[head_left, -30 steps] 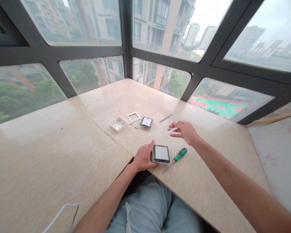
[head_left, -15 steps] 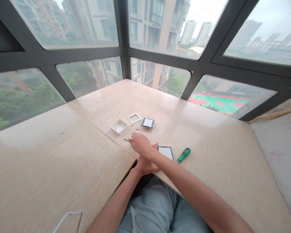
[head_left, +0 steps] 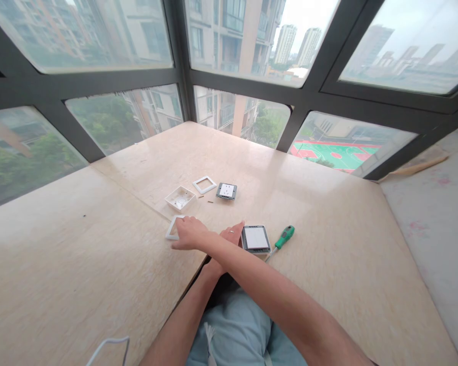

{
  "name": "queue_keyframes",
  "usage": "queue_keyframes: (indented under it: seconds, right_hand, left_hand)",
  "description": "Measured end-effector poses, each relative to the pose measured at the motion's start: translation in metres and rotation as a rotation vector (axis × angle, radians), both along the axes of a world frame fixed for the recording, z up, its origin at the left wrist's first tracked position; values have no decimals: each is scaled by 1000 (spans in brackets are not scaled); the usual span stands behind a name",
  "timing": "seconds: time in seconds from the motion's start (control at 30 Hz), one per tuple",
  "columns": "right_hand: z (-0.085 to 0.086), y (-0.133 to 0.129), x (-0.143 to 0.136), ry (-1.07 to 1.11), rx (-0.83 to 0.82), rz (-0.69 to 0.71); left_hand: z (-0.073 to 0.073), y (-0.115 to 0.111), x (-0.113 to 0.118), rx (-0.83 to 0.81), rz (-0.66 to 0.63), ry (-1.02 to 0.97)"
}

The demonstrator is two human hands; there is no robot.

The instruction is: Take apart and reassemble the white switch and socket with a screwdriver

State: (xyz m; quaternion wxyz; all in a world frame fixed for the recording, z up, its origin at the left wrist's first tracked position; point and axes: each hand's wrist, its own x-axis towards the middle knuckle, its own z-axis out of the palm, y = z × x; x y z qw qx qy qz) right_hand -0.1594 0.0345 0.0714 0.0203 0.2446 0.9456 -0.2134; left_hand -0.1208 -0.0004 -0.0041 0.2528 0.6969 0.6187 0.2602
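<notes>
My right hand (head_left: 191, 233) reaches across my left forearm and is closed on the edge of a white faceplate frame (head_left: 170, 235), low over the table. The fingers hide part of this frame. Partly covered by the right arm, my left hand (head_left: 232, 235) rests beside a wall switch (head_left: 256, 238) with a white rocker and dark rim. Its visible fingers are stretched out, with a small shiny bit on them that I cannot make out. A white back box (head_left: 180, 198), a second white frame (head_left: 204, 184) and a socket module (head_left: 226, 190) lie farther back.
A green-handled screwdriver (head_left: 285, 237) lies right of the switch. Two small screws (head_left: 210, 202) are near the socket module. A white cable (head_left: 107, 341) lies at the lower left. Windows border the table's far sides, and a gap in its front edge opens beneath my arms.
My right hand has moved left and lower with the white frame, which now lies flatter. More of the switch shows beside my left hand. The camera view has shifted slightly.
</notes>
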Motion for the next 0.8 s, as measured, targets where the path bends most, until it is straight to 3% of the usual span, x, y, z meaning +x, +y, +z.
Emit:
queue_keyframes:
  seconds: [0.1, 0.17, 0.27, 0.43, 0.53, 0.6, 0.73, 0.8]
  right_hand:
    - [10, 5, 21, 100, -37, 83]
    - [14, 13, 52, 181, -36, 54]
    - [14, 33, 121, 294, 4, -204]
    - [12, 63, 246, 218, 163, -776]
    - [4, 54, 288, 137, 183, -919]
    - [-3, 40, 297, 146, 180, -866]
    - [-10, 15, 286, 256, 121, -405]
    - [-7, 13, 277, 193, 87, -249]
  left_hand:
    - [-1, -5, -1, 24, 3, -54]
    - [-2, -8, 0, 63, 21, -75]
    - [0, -6, 1, 54, 37, -67]
    - [6, 2, -2, 38, -10, -39]
    - [10, 3, -1, 10, -14, -24]
    - [12, 2, 0, 6, -5, -16]
    - [12, -2, 4, 15, -13, -10]
    - [11, -4, 5, 16, -16, -17]
